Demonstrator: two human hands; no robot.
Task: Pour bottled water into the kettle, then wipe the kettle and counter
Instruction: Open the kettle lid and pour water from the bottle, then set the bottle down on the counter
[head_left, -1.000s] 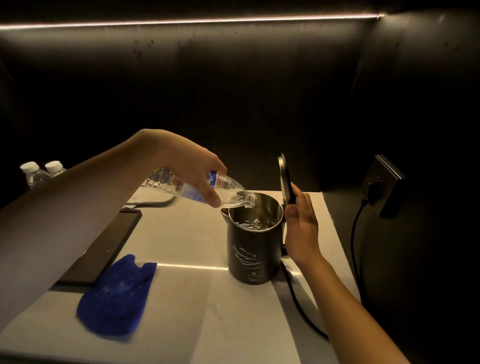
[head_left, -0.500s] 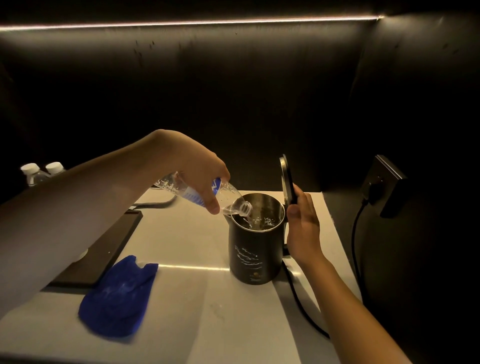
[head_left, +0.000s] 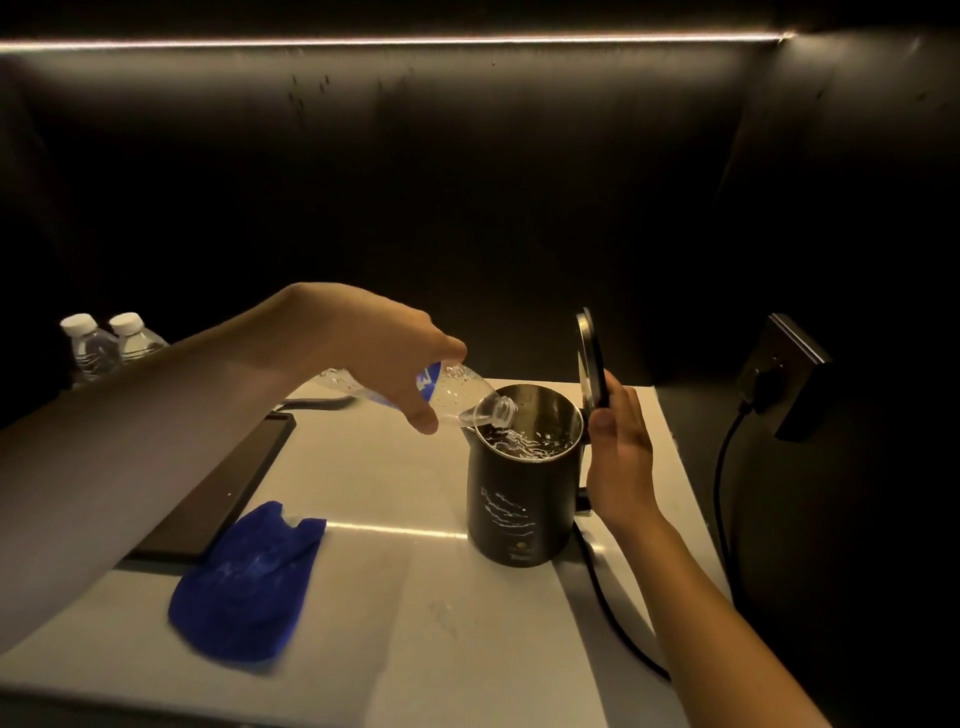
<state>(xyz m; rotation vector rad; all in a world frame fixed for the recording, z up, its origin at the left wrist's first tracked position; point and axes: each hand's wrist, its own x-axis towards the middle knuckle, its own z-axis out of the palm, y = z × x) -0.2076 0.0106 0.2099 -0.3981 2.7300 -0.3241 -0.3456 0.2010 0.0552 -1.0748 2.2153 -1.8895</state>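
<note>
White table (head_left: 395, 649), dark niche walls, light strip (head_left: 389, 41) overhead. Kettle (head_left: 522, 499) centre-right; left hand (head_left: 384, 358) gripping tilted bottle (head_left: 457, 397), label unreadable; right hand (head_left: 618, 457) holding lid (head_left: 589, 358) upright. Blue cloth (head_left: 244, 587) near-left.

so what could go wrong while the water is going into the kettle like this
1. The clear plastic bottle, tipped by the left hand, has its mouth right at the rim of the black metal kettle; water could run down the outside.
2. The right hand holds the round lid upright; if released, it might drop onto the bottle.
</note>
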